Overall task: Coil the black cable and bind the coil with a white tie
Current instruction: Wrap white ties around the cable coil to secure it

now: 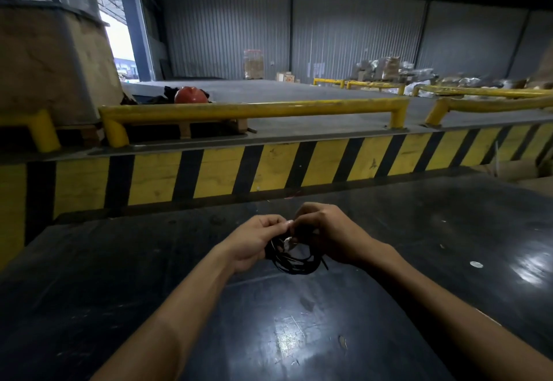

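Two hands meet over one coiled black cable above a dark table.

The left hand (254,238) curls around the coil's left side, fingertips pinched together at its top; the single black cable (294,262) hangs looped between both palms, just above the table (299,335); one white tie (288,242) shows at the coil's top; the right hand (326,231) closes its fingers on the coil there.

- cable (294,264): black
- tie (288,243): white
- table (419,231): glossy black, pale scuffs
- barrier face (269,168): slanted yellow and black stripes
- guard rail (251,109): yellow
- helmet (191,95): red-orange
- wall (344,33): grey, ribbed
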